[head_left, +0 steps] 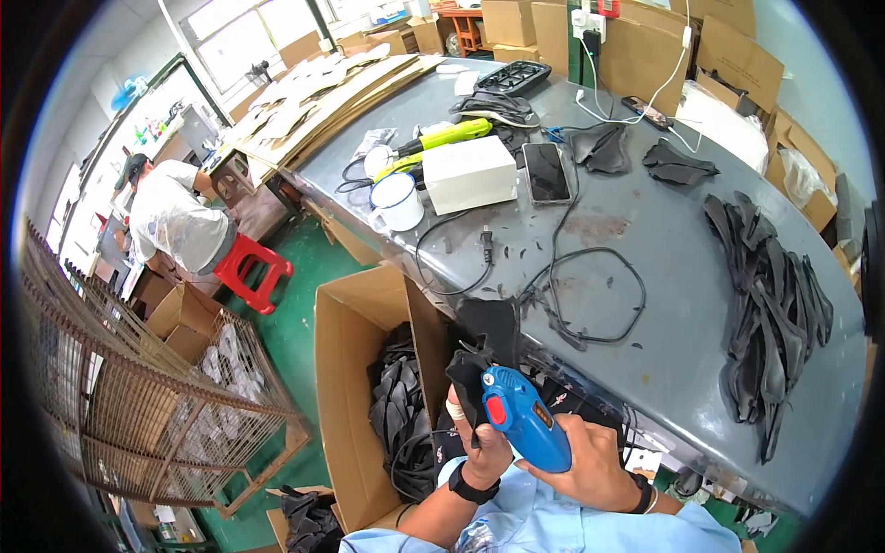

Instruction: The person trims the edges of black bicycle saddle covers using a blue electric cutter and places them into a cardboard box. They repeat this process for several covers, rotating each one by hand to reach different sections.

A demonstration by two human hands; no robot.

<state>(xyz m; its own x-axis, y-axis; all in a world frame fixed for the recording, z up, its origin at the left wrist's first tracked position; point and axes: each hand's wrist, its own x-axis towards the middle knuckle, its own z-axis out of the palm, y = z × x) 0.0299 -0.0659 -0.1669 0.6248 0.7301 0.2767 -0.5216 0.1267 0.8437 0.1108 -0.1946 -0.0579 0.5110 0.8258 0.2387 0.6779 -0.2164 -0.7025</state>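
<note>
Near the table (682,276), a blue handheld power tool (536,426), long axis slanted, head pointed far-left, is gripped by the right hand (587,463), a black piece (468,382) by the left hand (486,455). The table is flanked by a cardboard box (346,369).

Green floor (300,323), red stool (241,257), grey table (678,258), bright windows (226,41), wall (811,69) perhaps pale blue.

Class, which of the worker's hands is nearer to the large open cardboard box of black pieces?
Left. The left hand, holding a black piece, is just right of the large cardboard box; the right hand, gripping the blue tool, is farther right.
</note>
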